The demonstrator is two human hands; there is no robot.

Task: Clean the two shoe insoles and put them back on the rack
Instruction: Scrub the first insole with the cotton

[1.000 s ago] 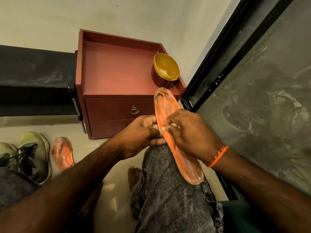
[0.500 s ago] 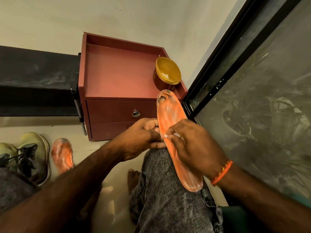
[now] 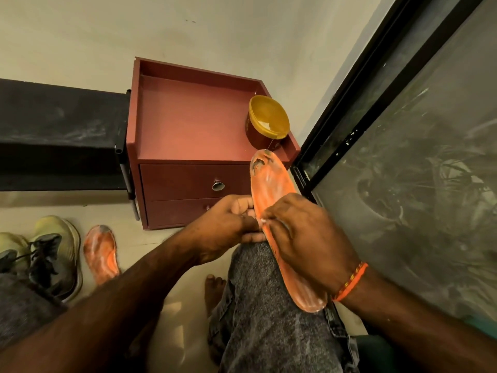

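Fingers of the left hand [image 3: 228, 227] curl round the edge of the orange insole [image 3: 271, 189] lying on the knee [image 3: 258, 278]; the right hand [image 3: 304, 238] pinches something small and white against it. Beside that knee, the second insole [image 3: 100, 254] lies on the floor. Hard rubbing could slide the insole off.

Insole on knee, both hands on it.
We hold the orange insole [image 3: 271, 189] along our knee: left hand [image 3: 226, 227] grips its edge, right hand [image 3: 304, 238] pinches something small and white against it. Second insole [image 3: 100, 254] lies on the floor beside the shoes [image 3: 51, 251]; yellow tub [image 3: 267, 121] on the red cabinet [image 3: 188, 125].
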